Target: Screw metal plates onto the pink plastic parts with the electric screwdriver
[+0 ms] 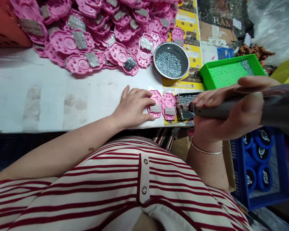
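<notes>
My left hand [134, 107] is on the table, its fingers and thumb gripping the left edge of a pink plastic casing [155, 96] with a metal plate across its lower half. Right beside it lies a second pink casing [169, 100], also with a metal plate. My right hand [231, 106] is wrapped around a grey electric screwdriver [216, 110], held nearly level. The screwdriver's bit points left over a small perforated metal tray [185, 115], close to the second casing. Whether the bit carries a screw is too small to tell.
A steel bowl [156, 65] of small screws stands behind the casings. A heap of pink casings [120, 54] with metal plates covers the back left. A green tray [207, 78] sits back right. Below the table's right edge, a blue crate [279, 189] holds round blue items.
</notes>
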The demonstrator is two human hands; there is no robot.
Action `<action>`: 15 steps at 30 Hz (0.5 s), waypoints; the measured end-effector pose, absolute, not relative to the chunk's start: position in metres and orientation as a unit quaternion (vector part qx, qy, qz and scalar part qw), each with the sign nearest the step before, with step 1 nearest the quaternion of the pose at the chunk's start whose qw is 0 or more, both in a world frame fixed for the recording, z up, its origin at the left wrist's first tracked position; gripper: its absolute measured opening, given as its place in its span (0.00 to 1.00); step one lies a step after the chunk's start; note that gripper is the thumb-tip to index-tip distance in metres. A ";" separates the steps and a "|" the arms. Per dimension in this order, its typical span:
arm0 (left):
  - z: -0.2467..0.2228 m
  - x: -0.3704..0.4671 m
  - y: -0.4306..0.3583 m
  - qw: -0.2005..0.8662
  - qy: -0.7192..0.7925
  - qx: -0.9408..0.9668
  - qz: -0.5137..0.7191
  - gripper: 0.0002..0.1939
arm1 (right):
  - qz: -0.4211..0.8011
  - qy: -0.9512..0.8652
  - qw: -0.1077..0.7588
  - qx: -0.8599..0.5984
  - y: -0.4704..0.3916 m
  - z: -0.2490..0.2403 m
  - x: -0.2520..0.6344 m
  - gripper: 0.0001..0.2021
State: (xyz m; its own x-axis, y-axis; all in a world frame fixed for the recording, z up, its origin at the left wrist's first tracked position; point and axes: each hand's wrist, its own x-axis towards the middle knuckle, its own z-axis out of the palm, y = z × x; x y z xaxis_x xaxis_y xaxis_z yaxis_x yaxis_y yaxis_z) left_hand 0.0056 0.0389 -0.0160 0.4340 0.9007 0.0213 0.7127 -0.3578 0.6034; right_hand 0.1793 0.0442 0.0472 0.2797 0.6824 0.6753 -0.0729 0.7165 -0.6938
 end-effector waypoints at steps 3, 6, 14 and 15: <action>-0.018 0.005 0.038 0.265 0.499 0.804 0.183 0.20 | 0.186 -0.534 0.768 -0.301 0.050 0.049 0.194 0.07; -0.018 0.005 0.036 0.262 0.501 0.804 0.185 0.19 | 0.168 -0.526 0.763 -0.336 0.052 0.043 0.205 0.05; -0.018 0.003 0.036 0.255 0.502 0.808 0.173 0.20 | 0.187 -0.523 0.766 -0.325 0.058 0.024 0.212 0.06; -0.018 0.003 0.036 0.254 0.501 0.809 0.174 0.20 | 0.184 -0.526 0.767 -0.318 0.059 0.024 0.212 0.05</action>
State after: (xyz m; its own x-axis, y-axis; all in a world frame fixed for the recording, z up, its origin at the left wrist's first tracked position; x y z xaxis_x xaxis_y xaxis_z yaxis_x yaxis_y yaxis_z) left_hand 0.0032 0.0362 -0.0179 0.4378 0.8987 0.0265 0.7224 -0.3692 0.5847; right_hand 0.2122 0.0587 0.0240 0.3787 0.6160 0.6908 0.0525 0.7309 -0.6805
